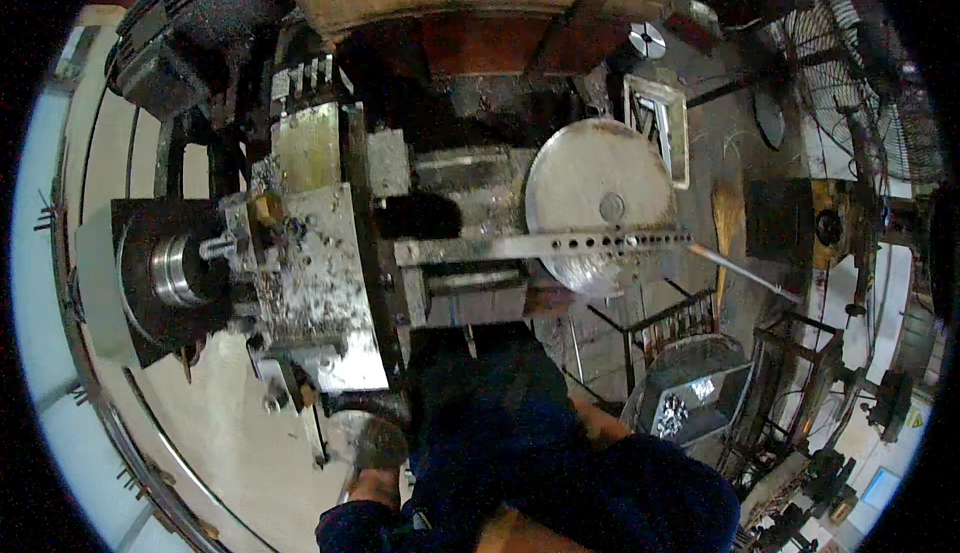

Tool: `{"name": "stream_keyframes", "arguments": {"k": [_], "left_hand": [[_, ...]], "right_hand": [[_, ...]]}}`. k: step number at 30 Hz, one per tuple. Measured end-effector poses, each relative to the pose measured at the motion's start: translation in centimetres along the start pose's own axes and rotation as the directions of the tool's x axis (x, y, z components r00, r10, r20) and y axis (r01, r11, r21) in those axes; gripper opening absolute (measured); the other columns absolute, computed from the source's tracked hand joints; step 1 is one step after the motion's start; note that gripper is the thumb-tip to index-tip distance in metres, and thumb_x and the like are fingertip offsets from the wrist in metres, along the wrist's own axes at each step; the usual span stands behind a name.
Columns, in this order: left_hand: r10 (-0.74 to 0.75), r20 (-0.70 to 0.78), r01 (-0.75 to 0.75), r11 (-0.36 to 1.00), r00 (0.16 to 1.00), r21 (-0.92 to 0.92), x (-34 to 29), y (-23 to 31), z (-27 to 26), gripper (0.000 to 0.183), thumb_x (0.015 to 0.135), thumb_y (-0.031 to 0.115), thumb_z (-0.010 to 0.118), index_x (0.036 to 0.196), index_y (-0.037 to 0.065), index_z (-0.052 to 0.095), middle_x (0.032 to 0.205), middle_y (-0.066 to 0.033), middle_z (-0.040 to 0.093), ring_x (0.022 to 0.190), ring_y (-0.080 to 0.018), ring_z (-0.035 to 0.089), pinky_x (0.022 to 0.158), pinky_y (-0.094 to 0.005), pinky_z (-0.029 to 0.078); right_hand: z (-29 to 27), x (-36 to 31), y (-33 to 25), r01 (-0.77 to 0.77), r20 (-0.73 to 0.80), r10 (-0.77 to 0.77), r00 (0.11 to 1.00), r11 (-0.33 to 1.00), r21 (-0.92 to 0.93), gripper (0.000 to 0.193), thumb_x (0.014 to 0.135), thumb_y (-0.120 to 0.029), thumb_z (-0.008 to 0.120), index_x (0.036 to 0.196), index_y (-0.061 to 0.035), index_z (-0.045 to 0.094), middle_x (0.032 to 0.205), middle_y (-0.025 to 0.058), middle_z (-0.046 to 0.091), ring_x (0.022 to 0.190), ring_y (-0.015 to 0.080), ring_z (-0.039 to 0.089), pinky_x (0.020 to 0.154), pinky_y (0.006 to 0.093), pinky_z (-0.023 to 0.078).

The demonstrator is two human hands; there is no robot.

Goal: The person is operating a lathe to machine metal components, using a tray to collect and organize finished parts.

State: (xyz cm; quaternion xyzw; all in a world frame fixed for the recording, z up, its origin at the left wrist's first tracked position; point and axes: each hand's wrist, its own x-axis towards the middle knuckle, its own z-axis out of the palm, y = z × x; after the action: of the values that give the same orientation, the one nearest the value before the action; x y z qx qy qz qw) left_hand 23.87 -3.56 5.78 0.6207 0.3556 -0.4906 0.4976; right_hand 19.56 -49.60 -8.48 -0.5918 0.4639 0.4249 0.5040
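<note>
My left hand [380, 445], in a dark, dirty glove, is closed on a round metal handwheel [345, 423] at the near side of the lathe carriage. The carriage top [318, 238] is strewn with metal chips. To its left is the lathe chuck [175, 271], with a bright ringed metal part at its middle. My bare right forearm [597, 423] comes out of a dark blue sleeve, and its hand is hidden at the edge of my dark clothing. Right of the carriage, a long bar with a row of holes [540, 245] crosses a large round metal disc [600, 173].
A dark motor [165, 53] stands at the far left. On the right are a bin with shiny scrap [690, 398], a dark metal frame [790, 378] and a wire-guarded fan [850, 63]. A thin rod [745, 273] sticks out past the holed bar. Chips litter the bed.
</note>
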Motion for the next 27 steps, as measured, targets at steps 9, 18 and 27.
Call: {"name": "stream_keyframes", "arguments": {"k": [9, 18, 27], "left_hand": [[-0.050, -0.043, 0.047, 0.997, 0.998, -0.069, 1.1, 3.6, 3.6, 0.052, 0.079, 0.039, 0.060, 0.116, 0.004, 0.051, 0.100, -0.0129, 0.062, 0.085, -0.0264, 0.060, 0.076, -0.0377, 0.047], [0.261, -0.124, -0.251, 0.964, 0.957, 0.092, 4.6, 7.4, 3.5, 0.049, 0.080, 0.036, 0.059, 0.117, 0.005, 0.049, 0.102, -0.0129, 0.062, 0.088, -0.0274, 0.060, 0.078, -0.0377, 0.046], [0.782, -0.237, -0.699, 0.623, 0.577, 0.351, 20.7, 9.3, 1.2, 0.050, 0.082, 0.037, 0.057, 0.120, 0.008, 0.046, 0.106, -0.0144, 0.061, 0.094, -0.0302, 0.059, 0.082, -0.0383, 0.045]], "right_hand": [[-2.8, -0.8, -2.6, -0.051, -0.021, 0.050, 0.999, 0.999, -0.018, 0.035, 0.078, -0.039, 0.055, 0.085, -0.0059, 0.065, 0.084, 0.0121, 0.065, 0.072, 0.0283, 0.061, 0.061, 0.0431, 0.047], [-4.1, 1.0, -4.1, 0.108, -0.083, -0.115, 0.990, 0.991, -0.084, 0.034, 0.077, -0.038, 0.057, 0.085, -0.0057, 0.065, 0.086, 0.0129, 0.065, 0.074, 0.0289, 0.062, 0.063, 0.0434, 0.047], [-3.5, 4.6, -19.2, 0.574, -0.136, -0.779, 0.612, 0.556, -0.601, 0.039, 0.074, -0.041, 0.062, 0.084, -0.0037, 0.065, 0.085, 0.0148, 0.066, 0.077, 0.0313, 0.062, 0.070, 0.0417, 0.049]]}}
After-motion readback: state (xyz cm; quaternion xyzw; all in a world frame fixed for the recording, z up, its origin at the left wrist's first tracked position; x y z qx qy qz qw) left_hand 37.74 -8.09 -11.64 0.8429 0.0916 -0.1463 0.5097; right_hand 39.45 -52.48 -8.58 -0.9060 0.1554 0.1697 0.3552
